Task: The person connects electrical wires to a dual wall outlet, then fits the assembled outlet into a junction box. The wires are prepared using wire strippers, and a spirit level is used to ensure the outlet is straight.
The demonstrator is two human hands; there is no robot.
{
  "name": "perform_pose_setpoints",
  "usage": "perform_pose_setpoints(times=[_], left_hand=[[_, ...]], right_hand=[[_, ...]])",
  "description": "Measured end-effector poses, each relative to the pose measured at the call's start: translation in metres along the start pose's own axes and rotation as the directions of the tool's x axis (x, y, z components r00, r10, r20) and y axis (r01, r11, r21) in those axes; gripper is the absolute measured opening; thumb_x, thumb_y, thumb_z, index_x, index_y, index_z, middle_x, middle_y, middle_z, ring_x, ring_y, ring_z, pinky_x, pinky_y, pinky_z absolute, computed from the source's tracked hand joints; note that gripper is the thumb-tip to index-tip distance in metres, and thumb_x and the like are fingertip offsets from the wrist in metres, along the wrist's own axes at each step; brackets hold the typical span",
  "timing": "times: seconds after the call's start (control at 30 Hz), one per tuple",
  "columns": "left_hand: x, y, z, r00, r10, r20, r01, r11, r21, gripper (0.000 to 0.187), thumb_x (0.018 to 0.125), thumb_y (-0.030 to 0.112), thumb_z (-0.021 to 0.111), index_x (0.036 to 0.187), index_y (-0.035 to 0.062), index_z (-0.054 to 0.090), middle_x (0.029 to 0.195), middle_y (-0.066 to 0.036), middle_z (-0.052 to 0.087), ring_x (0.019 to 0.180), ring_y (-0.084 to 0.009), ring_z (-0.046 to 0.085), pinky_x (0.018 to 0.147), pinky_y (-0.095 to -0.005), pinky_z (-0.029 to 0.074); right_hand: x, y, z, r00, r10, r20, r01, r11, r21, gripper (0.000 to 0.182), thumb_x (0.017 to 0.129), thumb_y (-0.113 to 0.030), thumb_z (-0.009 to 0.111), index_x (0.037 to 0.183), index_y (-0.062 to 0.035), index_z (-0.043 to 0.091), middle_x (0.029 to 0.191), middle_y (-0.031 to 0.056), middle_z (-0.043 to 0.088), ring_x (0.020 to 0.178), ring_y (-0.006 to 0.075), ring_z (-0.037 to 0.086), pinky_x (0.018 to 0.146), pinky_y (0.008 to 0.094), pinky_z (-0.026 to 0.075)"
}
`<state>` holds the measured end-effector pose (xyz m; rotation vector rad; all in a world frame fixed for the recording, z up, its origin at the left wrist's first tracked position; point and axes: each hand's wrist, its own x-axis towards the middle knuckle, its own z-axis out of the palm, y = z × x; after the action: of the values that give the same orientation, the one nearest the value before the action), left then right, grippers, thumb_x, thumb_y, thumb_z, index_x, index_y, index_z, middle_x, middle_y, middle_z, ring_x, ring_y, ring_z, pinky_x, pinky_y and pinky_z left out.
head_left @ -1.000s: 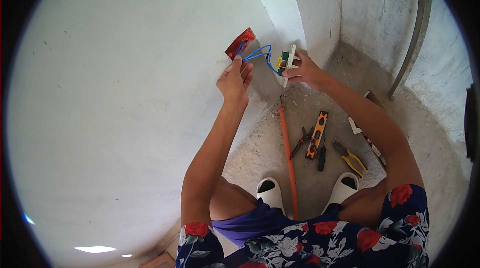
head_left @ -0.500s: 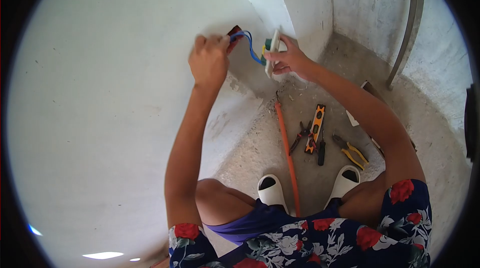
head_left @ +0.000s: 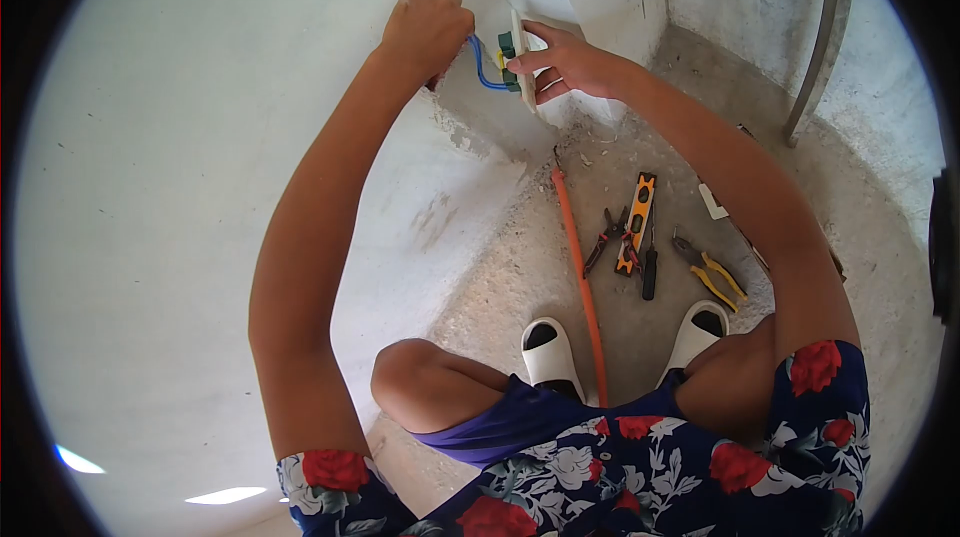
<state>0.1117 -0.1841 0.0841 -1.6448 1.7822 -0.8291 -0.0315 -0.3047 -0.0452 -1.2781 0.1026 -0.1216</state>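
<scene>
A white wall-socket faceplate (head_left: 524,65) with green terminal housings (head_left: 507,49) on its back is gripped edge-on by my right hand (head_left: 570,62), thumb on the near side. Blue wires (head_left: 482,69) and a short yellow one curve from the socket's back toward the wall. My left hand (head_left: 428,32) is closed at the wall over the recessed box, its fingers curled where the wires enter. What those fingertips pinch is hidden. Only a bit of the reddish box edge (head_left: 433,83) shows below the hand.
On the concrete floor lie an orange conduit (head_left: 575,267) with wire ends, an orange spirit level (head_left: 636,227), wire strippers (head_left: 607,237), a black-handled screwdriver (head_left: 650,272) and yellow-handled pliers (head_left: 710,272). A white piece (head_left: 713,202) lies by my right arm. A wall corner stands behind the socket.
My left hand has moved up and over the wall box, now covering most of it. The socket in my right hand has come closer to the wall, shortening the visible wire loop.
</scene>
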Motion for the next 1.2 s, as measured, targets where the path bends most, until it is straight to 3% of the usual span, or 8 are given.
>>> perform_pose_setpoints(times=[0.1,0.2,0.47,0.7,0.8,0.93,1.0,1.2], left_hand=[[0.003,-0.001,-0.001,0.983,0.02,0.181,-0.019,1.0,-0.009,0.017,0.083,0.009,0.065,0.085,0.0208,0.078,0.088,0.0,0.067,0.092,-0.0167,0.061,0.085,-0.0359,0.04],[0.002,-0.002,0.004,0.999,0.033,0.024,-0.031,0.998,-0.06,0.018,0.085,0.011,0.065,0.091,0.0215,0.078,0.09,0.001,0.067,0.094,-0.0166,0.061,0.085,-0.0364,0.04],[0.029,-0.003,-0.017,0.905,0.019,0.425,0.028,0.994,-0.103,0.009,0.082,0.015,0.069,0.087,0.0167,0.076,0.086,0.0,0.067,0.092,-0.0165,0.061,0.082,-0.0364,0.042],[0.005,-0.007,-0.01,1.0,-0.022,-0.013,0.023,0.994,0.104,0.007,0.075,0.018,0.077,0.081,0.0155,0.075,0.081,0.001,0.065,0.088,-0.0186,0.06,0.078,-0.0347,0.043],[-0.011,-0.005,-0.01,0.991,-0.097,-0.09,0.096,0.995,-0.008,0.007,0.076,0.02,0.077,0.079,0.0152,0.075,0.079,0.002,0.064,0.084,-0.0175,0.06,0.078,-0.036,0.043],[-0.037,0.006,-0.011,0.97,-0.234,-0.064,0.218,0.957,-0.193,0.008,0.077,0.022,0.077,0.081,0.0143,0.076,0.073,0.0,0.064,0.071,-0.0183,0.062,0.075,-0.0349,0.044],[-0.044,0.006,-0.012,0.963,-0.266,-0.047,0.246,0.936,-0.252,0.008,0.078,0.021,0.077,0.082,0.0139,0.076,0.071,-0.001,0.064,0.067,-0.0191,0.062,0.073,-0.0342,0.044],[-0.049,0.013,-0.015,0.957,-0.236,0.166,0.276,0.918,-0.284,0.017,0.082,0.02,0.074,0.097,0.0134,0.075,0.078,-0.003,0.07,0.067,-0.0237,0.065,0.062,-0.037,0.05]], right_hand=[[0.002,-0.001,0.0,0.997,-0.005,0.082,0.002,0.999,0.036,0.096,0.08,-0.032,0.077,0.153,-0.0061,0.02,0.121,0.0187,0.058,0.093,0.0305,0.068,0.09,0.0426,0.057],[0.006,0.002,-0.002,0.994,-0.029,0.106,0.021,0.997,0.072,0.097,0.081,-0.028,0.076,0.155,-0.0071,0.017,0.121,0.0184,0.058,0.093,0.0303,0.068,0.092,0.0437,0.057],[0.007,0.004,-0.011,0.988,-0.001,0.152,0.0,1.0,0.004,0.088,0.09,-0.02,0.069,0.157,-0.0094,0.013,0.12,0.0169,0.061,0.106,0.03,0.065,0.097,0.0461,0.052],[0.027,-0.001,-0.004,0.996,0.023,-0.084,-0.023,1.0,-0.004,0.081,0.08,-0.028,0.075,0.144,0.002,0.036,0.116,0.016,0.061,0.109,0.0279,0.063,0.095,0.0411,0.053],[0.049,-0.001,-0.002,0.979,-0.07,-0.191,-0.065,0.781,-0.621,0.046,0.067,-0.033,0.074,0.096,0.0029,0.071,0.111,0.0203,0.065,0.106,0.0308,0.063,0.087,0.0399,0.053],[0.044,-0.007,0.025,0.916,-0.277,-0.29,-0.13,0.479,-0.868,0.045,0.067,-0.03,0.076,0.098,0.0023,0.071,0.112,0.0181,0.065,0.107,0.0336,0.062,0.087,0.0402,0.053],[0.043,-0.007,0.033,0.667,-0.741,-0.071,0.067,0.155,-0.986,0.038,0.069,-0.027,0.078,0.096,-0.0005,0.072,0.109,0.0173,0.064,0.103,0.0366,0.063,0.086,0.0426,0.053],[0.051,-0.011,0.016,0.719,-0.678,0.153,0.441,0.275,-0.855,0.018,0.079,-0.015,0.075,0.094,-0.0046,0.073,0.098,0.0117,0.067,0.091,0.0289,0.065,0.083,0.0386,0.051]])
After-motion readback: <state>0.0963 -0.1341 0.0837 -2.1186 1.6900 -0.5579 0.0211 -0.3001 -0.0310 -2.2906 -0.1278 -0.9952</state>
